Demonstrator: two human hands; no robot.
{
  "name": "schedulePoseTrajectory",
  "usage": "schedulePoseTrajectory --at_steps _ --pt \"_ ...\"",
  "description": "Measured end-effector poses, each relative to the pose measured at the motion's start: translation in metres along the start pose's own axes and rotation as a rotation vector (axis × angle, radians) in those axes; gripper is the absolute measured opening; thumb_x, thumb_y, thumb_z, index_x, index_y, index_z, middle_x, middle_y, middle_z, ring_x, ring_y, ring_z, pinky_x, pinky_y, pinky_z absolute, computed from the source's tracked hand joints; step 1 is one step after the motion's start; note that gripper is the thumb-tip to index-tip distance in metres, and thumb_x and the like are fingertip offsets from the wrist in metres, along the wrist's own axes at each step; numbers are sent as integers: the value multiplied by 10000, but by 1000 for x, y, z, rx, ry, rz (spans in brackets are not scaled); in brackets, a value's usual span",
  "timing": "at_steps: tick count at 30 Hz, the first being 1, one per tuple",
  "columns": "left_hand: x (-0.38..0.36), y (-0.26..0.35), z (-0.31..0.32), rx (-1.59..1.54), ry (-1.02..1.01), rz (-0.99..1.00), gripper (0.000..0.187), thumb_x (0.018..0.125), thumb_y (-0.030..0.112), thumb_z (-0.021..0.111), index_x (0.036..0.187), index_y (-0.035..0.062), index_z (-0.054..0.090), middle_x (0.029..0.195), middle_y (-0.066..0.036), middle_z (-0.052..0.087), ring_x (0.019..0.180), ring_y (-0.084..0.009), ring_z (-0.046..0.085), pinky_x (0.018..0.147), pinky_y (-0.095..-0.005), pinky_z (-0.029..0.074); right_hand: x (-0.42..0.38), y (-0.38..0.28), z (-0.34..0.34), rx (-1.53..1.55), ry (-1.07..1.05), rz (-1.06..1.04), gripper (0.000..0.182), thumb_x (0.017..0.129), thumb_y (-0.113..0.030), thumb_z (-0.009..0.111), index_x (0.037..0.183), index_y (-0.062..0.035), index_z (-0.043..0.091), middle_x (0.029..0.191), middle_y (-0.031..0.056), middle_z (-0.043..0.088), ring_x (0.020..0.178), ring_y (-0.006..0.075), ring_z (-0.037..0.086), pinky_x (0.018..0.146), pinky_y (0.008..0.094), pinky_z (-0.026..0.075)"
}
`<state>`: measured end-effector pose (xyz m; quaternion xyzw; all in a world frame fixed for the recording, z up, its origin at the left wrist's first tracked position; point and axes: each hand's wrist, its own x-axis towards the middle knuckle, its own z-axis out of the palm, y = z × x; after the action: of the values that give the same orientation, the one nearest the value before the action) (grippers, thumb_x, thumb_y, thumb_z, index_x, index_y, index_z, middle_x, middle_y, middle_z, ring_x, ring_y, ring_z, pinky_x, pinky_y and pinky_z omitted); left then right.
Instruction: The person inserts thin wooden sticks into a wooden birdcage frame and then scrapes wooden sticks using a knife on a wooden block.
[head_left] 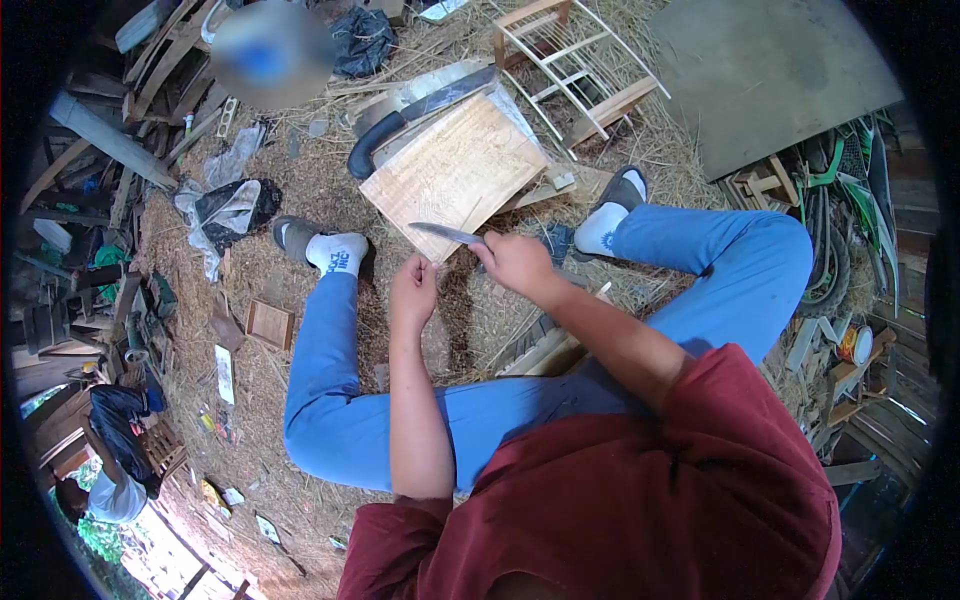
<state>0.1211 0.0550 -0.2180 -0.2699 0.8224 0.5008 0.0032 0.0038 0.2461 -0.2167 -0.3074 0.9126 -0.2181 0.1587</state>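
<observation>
My right hand (517,263) is closed around a knife (446,233), its blade pointing left over the near corner of a pale wooden board (455,165). Close beside the blade, my left hand (413,288) has its fingers pinched together at the board's near edge; whatever they hold is too small to make out. A thin light sliver lies on the board. Behind the board's far left edge rests a large blade with a curved black handle (374,146).
A small slatted wooden frame (575,75) stands beyond the board. At far right lies a flat grey sheet (775,80). A shallow wooden tray (270,325) and plastic bags (235,212) are on the shavings-covered ground at left. Another person (115,470) sits at lower left.
</observation>
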Motion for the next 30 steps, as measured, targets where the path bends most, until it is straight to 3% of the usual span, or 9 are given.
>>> schedulePoseTrajectory --at_steps 4,13,15,18,20,22,25,26,30 --pt "-2 0 1 -17 -8 -10 242 1005 128 612 807 52 496 675 31 438 640 -60 383 573 -264 336 12 0 5 69 127 161 465 1018 -489 499 894 -74 667 731 199 694 681 411 695 624 549 546" --pt "-2 3 -1 -34 -20 -17 229 1009 109 596 815 52 489 687 36 415 653 -61 395 590 -263 345 9 -4 -1 30 47 137 453 1028 -462 491 870 -82 679 723 195 694 658 407 688 617 536 548" --pt "0 2 0 -31 -34 -41 229 1007 106 597 813 52 487 686 37 408 654 -63 396 592 -263 347 3 -3 -2 -24 18 -11 458 1028 -463 495 858 -80 680 723 192 694 659 413 683 612 535 544" --pt "-1 -1 0 -74 -29 -35 227 1005 112 598 814 47 493 692 35 427 659 -62 402 592 -262 348 23 17 0 113 226 244 473 1024 -481 498 837 -84 676 733 195 693 688 425 684 632 544 542" --pt "0 -1 1 6 28 22 243 985 163 621 822 12 523 640 -76 496 604 -129 427 579 -332 395 18 18 5 113 181 225 475 1024 -484 495 836 -87 675 733 197 692 696 425 685 640 545 543" --pt "1 -3 1 0 10 15 244 984 164 621 822 10 524 644 -82 508 605 -135 436 579 -337 399 6 7 -3 41 13 129 486 1027 -490 486 823 -91 672 729 198 691 703 426 689 646 550 544" --pt "3 -6 0 1 5 19 246 982 169 623 823 7 529 654 -96 534 609 -143 462 585 -343 411 0 3 -4 13 19 -12 496 1027 -501 483 827 -87 667 737 197 695 685 423 688 624 553 542" --pt "2 -8 1 3 12 31 248 980 173 625 823 4 533 659 -103 550 614 -146 479 590 -345 419 7 6 -6 57 80 121 496 1024 -501 487 830 -81 665 729 194 694 672 418 690 608 547 545" --pt "-4 13 -3 89 37 56 256 984 180 621 823 -2 541 659 -122 561 622 -152 508 598 -360 431 5 -5 -2 29 67 84 494 1026 -482 491 814 -72 666 707 200 685 663 417 688 605 544 547"
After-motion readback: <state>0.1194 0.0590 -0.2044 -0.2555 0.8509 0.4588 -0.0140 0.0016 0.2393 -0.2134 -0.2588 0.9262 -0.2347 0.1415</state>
